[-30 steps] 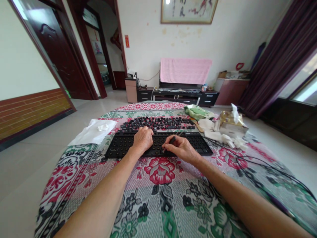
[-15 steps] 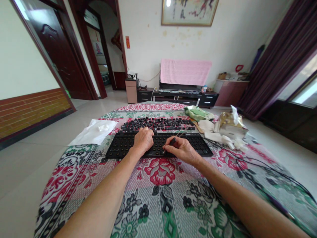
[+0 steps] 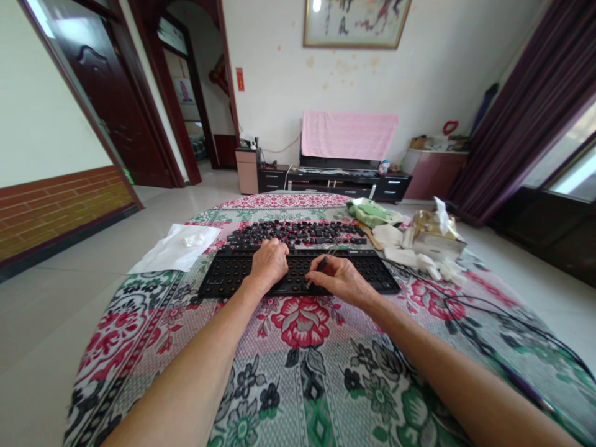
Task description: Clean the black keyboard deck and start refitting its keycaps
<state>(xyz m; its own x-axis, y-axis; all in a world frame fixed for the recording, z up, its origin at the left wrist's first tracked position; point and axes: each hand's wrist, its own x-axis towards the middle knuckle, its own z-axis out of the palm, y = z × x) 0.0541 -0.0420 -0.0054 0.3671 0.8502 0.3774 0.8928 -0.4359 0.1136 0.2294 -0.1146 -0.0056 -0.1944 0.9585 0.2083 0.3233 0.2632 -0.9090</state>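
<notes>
A black keyboard lies across the patterned tablecloth, its key caps off over most of the visible area. My left hand is closed and rests on the keyboard left of its middle, knuckles at the far edge; its fingertips are hidden. Slightly right of the middle, my right hand pinches a keycap puller with a dark handle and thin wires pointing up and away. Its thumb and fingertip are low over the bare switches. Beyond the far edge are many loose black keycaps, spread in a wide band.
On the left lies a white sheet with a crumpled bit on it. To the right are a green cloth, white gloves, a gold tissue box and a black cable. A pen-like tool lies near the right edge.
My right hand has tilted the keycap puller slightly, and its handle and wires sit a little further left. My left hand and the keyboard stay in place.
</notes>
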